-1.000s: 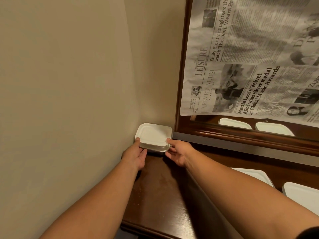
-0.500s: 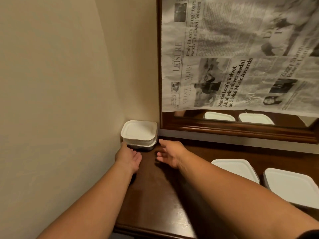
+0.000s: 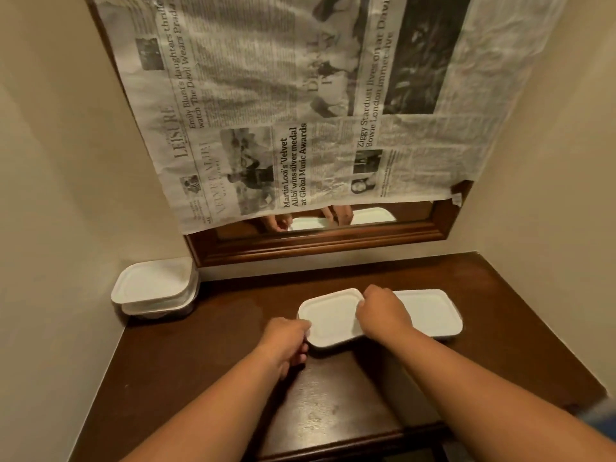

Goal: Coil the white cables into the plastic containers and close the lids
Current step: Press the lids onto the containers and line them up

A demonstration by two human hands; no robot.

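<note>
Between left hand (image 3: 286,341) and right hand (image 3: 383,311), container (image 3: 328,320) lies crosswise.

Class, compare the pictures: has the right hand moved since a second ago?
Yes. The right hand left the corner stack and went rightward, away from it, to the middle container, which it now holds.

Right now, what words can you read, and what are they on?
All on the hanging newspaper:
"LEISURE"
"Martin Looi's 'Velvet Alibi' wins silver medal at Global Music Awards"
"Ziggy Stardust lives on at David Bowie London"
"Emily Blunt's daughters", rest cut off
Small print: too blurred to read.
</note>
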